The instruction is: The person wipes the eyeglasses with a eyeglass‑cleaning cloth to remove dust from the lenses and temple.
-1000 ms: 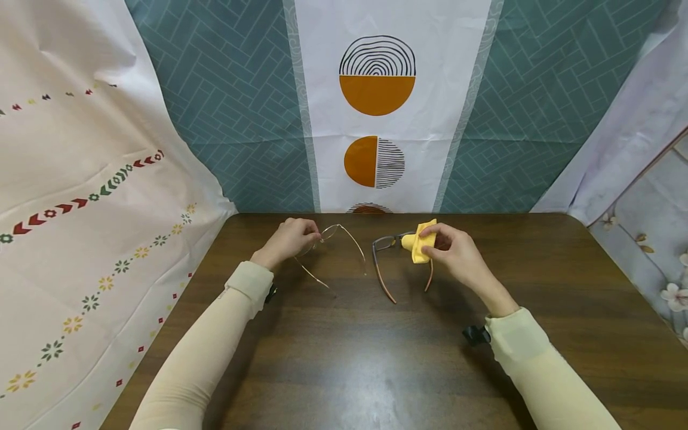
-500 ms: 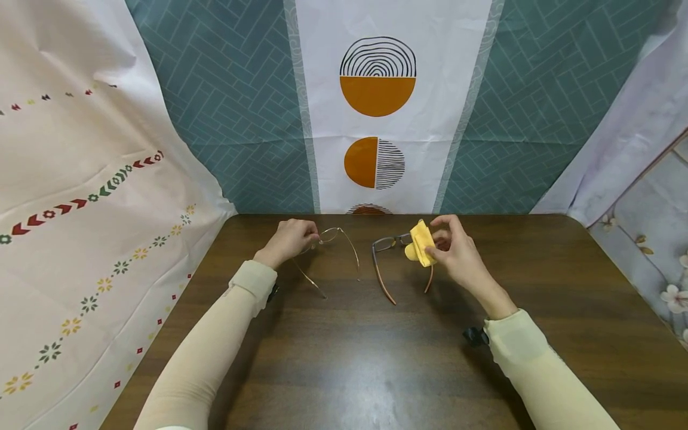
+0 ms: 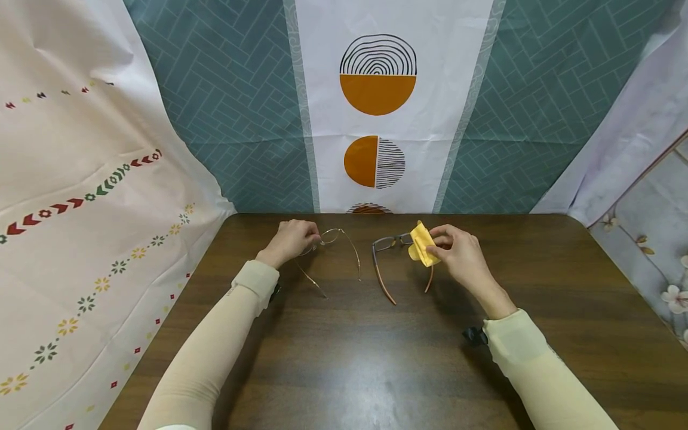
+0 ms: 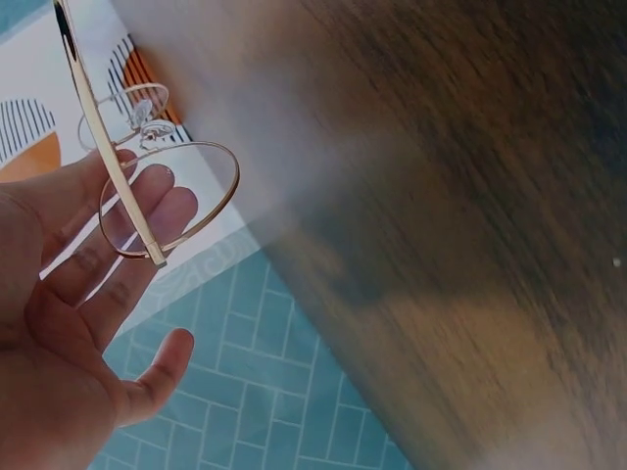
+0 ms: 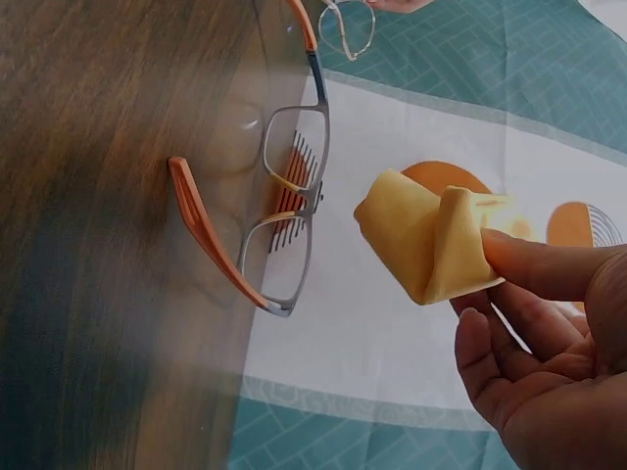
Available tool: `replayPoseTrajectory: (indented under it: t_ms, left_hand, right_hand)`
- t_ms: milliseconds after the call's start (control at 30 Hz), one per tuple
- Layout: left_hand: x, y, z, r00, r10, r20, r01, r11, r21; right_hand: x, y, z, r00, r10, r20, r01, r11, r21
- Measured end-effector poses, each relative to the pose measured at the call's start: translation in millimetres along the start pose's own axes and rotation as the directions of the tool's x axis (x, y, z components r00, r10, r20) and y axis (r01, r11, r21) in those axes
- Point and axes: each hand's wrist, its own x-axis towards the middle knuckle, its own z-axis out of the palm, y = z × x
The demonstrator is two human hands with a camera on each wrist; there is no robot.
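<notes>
My left hand (image 3: 292, 240) pinches a pair of thin gold-framed round eyeglasses (image 4: 108, 157) near the bridge, temples unfolded toward me. In the left wrist view the fingers show behind one lens. Between thumb and fingers of my right hand (image 3: 466, 260) is a folded yellow cloth (image 5: 397, 230). The cloth hangs above grey rectangular eyeglasses (image 5: 207, 223) with orange temple tips, which stand on the table with their temples open. In the head view the cloth covers part of their right lens. From the right wrist view, cloth and grey glasses are apart.
The brown wooden table (image 3: 344, 352) reaches back to a teal and white patterned cloth backdrop (image 3: 258, 119). A cream printed cloth (image 3: 118, 251) hangs along the left, and a floral one (image 3: 656, 239) on the right.
The yellow cloth has tilted and shifted slightly right, away from the grey glasses' lens. The right fingers lifted off it, then closed in again. The gold glasses have turned slightly in the left hand.
</notes>
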Motion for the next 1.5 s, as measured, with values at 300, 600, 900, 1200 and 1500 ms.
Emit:
replayPoseTrajectory:
  t_ms: [300, 600, 900, 1200, 1500]
  left_hand:
    - [3.0, -0.3, 4.5, 1.0, 0.001, -0.005, -0.001, 1.0, -0.009]
    - [3.5, -4.0, 17.1, 0.999, -0.031, -0.018, 0.031, 0.999, -0.015]
    - [3.1, -5.2, 20.5, 0.995, -0.04, -0.09, 0.039, 0.999, -0.008]
    - [10.0, 31.7, 19.3, 0.983, -0.035, -0.178, 0.019, 0.996, -0.089]
    - [14.0, 81.0, 29.8, 0.98, -0.102, -0.172, 0.064, 0.975, -0.214]
  right_hand:
    - [2.0, 2.8, -2.6, 0.997, -0.05, -0.056, 0.046, 0.997, -0.057]
    - [3.9, 6.3, -4.5, 0.995, -0.064, -0.076, 0.059, 0.996, -0.069]
    - [5.0, 10.8, -3.5, 0.995, -0.059, -0.084, 0.052, 0.995, -0.091]
    - [11.3, 13.7, -4.5, 0.993, -0.06, -0.099, 0.047, 0.99, -0.133]
    - [19.8, 16.1, -1.4, 0.994, -0.059, -0.094, 0.044, 0.988, -0.15]
